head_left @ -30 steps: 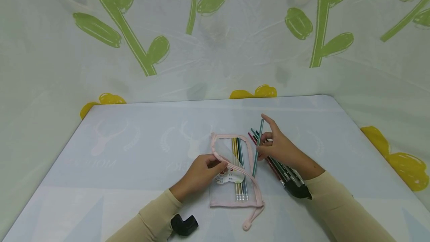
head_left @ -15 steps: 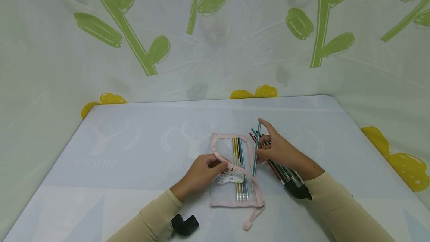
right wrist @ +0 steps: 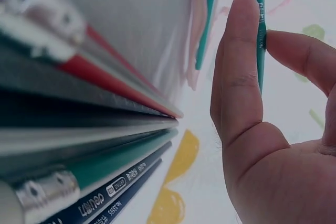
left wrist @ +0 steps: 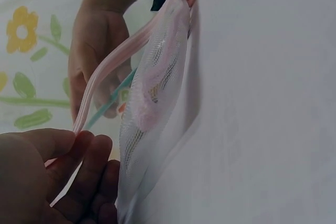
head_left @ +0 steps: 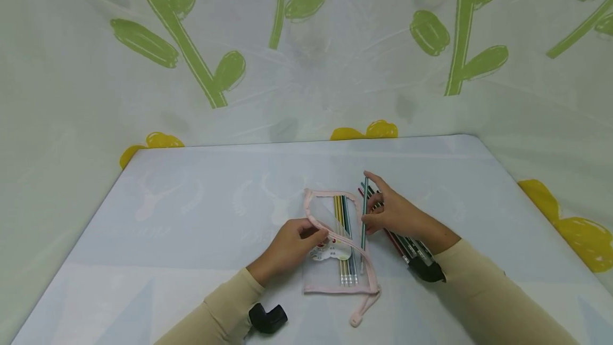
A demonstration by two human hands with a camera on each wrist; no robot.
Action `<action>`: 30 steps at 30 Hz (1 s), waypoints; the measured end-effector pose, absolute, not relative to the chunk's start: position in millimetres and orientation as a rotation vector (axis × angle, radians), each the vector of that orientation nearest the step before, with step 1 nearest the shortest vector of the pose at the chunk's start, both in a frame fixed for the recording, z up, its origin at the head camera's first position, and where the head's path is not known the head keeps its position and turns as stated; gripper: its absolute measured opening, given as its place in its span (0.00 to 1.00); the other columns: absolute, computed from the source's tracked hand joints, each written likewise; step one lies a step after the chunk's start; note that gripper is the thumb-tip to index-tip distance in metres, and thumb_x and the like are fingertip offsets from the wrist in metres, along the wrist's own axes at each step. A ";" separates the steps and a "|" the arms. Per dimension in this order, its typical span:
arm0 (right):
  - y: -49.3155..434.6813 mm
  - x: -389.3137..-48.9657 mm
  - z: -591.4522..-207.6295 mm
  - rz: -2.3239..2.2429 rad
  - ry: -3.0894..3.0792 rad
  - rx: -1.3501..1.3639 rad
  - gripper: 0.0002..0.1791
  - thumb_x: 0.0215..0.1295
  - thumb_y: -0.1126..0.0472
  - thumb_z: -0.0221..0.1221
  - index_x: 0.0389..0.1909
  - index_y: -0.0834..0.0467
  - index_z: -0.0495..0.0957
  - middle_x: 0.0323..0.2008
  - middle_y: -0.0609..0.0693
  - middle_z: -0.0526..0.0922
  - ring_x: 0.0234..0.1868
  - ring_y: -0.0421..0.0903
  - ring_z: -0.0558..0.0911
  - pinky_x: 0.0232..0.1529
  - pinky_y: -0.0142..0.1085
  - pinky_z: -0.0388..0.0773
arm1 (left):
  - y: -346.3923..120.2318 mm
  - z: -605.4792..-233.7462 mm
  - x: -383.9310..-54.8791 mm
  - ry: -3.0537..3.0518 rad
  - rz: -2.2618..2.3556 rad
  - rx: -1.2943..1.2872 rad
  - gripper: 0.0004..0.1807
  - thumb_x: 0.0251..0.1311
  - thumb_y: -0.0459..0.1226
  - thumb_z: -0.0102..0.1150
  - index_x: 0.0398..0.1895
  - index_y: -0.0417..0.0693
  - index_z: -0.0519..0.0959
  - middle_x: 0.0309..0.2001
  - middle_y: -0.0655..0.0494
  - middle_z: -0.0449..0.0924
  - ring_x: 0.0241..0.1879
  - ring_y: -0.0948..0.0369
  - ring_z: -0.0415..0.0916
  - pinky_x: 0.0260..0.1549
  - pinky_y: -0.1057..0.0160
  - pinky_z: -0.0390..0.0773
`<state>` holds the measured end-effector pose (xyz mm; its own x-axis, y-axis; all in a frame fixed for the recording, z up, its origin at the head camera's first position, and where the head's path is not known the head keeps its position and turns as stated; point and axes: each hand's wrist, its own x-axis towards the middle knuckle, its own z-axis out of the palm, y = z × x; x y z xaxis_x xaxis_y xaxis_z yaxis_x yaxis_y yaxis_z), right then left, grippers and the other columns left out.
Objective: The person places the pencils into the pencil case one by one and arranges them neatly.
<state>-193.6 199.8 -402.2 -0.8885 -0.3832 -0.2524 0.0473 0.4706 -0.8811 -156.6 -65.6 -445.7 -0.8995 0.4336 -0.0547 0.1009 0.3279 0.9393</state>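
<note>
A translucent mesh pencil pouch [head_left: 316, 280] with pink trim lies mid-table in the head view. My left hand [head_left: 289, 244] pinches its pink zipper edge [left wrist: 107, 64] between thumb and index finger, raising the opening. Several yellow and dark pencils [head_left: 343, 214] lie inside, near a white printed label [head_left: 330, 251]. My right hand [head_left: 399, 214] pinches a green pencil [right wrist: 261, 51], with the index fingertip at its top end. This pencil stands nearly lengthwise along the pouch's right side, its lower part behind the mesh. Under the right forearm lies a bundle of red, green and dark pencils [head_left: 399, 239].
A pink zipper pull [head_left: 356, 319] trails off the pouch's lower right corner. Black wrist mounts [head_left: 268, 318] stick out from both sleeves. The pale table [head_left: 191, 196] has faint deer prints, and a leaf-patterned sheet [head_left: 359, 68] hangs behind it.
My right hand has shifted left and slightly down, sliding the green pencil lower into the pouch. My left hand keeps its pinch on the zipper edge.
</note>
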 end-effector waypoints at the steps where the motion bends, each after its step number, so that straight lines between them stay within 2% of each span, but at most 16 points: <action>1: 199.0 -194.3 -402.8 -1.394 2.297 -0.275 0.58 0.63 0.69 0.63 0.80 0.46 0.31 0.44 0.62 0.73 0.32 0.51 0.86 0.37 0.44 0.85 | -65.4 -445.7 -156.7 2.298 1.601 0.476 0.13 0.70 0.44 0.58 0.44 0.46 0.85 0.36 0.53 0.87 0.38 0.65 0.80 0.40 0.69 0.77; 15: 189.5 -202.7 -408.6 -1.279 2.271 -0.262 0.57 0.61 0.67 0.66 0.80 0.51 0.35 0.42 0.60 0.78 0.28 0.49 0.85 0.35 0.42 0.85 | -65.1 -444.6 -158.1 2.285 1.623 0.449 0.14 0.70 0.44 0.59 0.42 0.44 0.87 0.36 0.52 0.88 0.37 0.65 0.80 0.38 0.69 0.77; 30: 180.8 -207.9 -408.7 -1.334 2.170 -0.211 0.57 0.60 0.69 0.67 0.79 0.54 0.37 0.41 0.59 0.78 0.28 0.47 0.86 0.35 0.41 0.85 | -64.8 -445.7 -157.4 2.289 1.636 0.443 0.12 0.69 0.42 0.60 0.43 0.44 0.87 0.36 0.52 0.88 0.36 0.66 0.78 0.37 0.70 0.76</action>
<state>-207.9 180.8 -408.7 -0.8212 -0.4166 -0.3901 0.1601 0.4880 -0.8581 -157.4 -64.8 -445.7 -0.9101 0.4104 -0.0577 0.0784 0.3071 0.9484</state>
